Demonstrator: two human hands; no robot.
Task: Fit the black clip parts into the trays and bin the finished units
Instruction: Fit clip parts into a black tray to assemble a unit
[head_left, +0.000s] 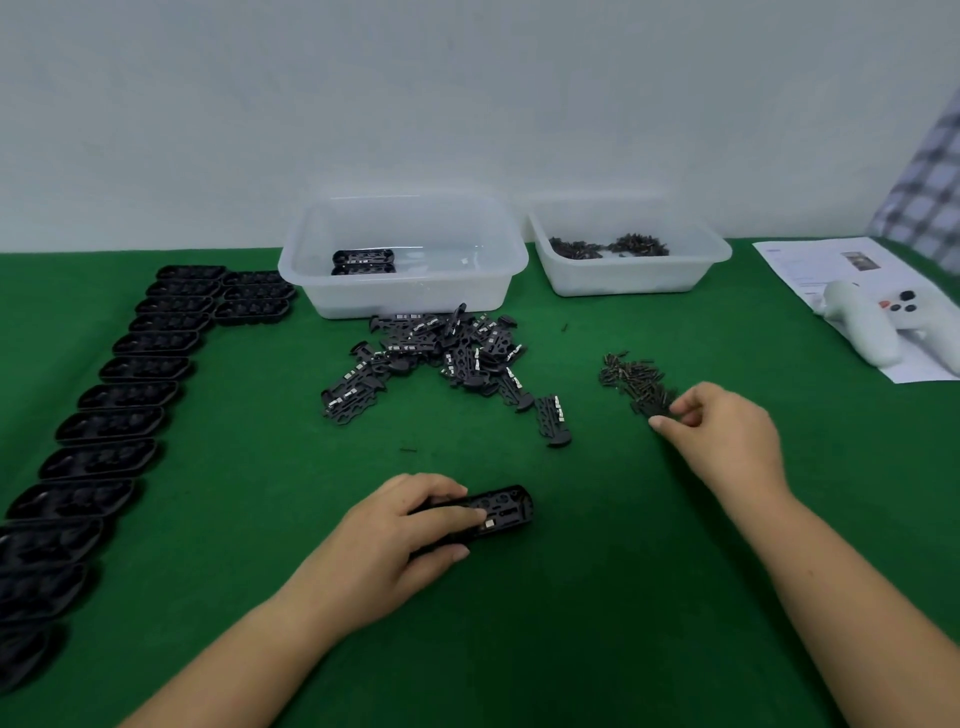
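My left hand (400, 535) presses a black oblong tray (501, 512) flat on the green table near the front, fingers over its left half. My right hand (727, 431) reaches into a small heap of tiny dark clip parts (631, 376), thumb and forefinger pinched at the heap's near edge; whether a part is between them is hidden. A pile of black flat inserts with white tabs (447, 353) lies mid-table. A long row of empty black trays (130, 395) runs down the left side.
A clear bin (405, 260) at the back holds two finished units (362, 261). A second clear bin (628, 249) to its right holds more small parts. A white controller (878, 322) rests on a paper sheet at the far right.
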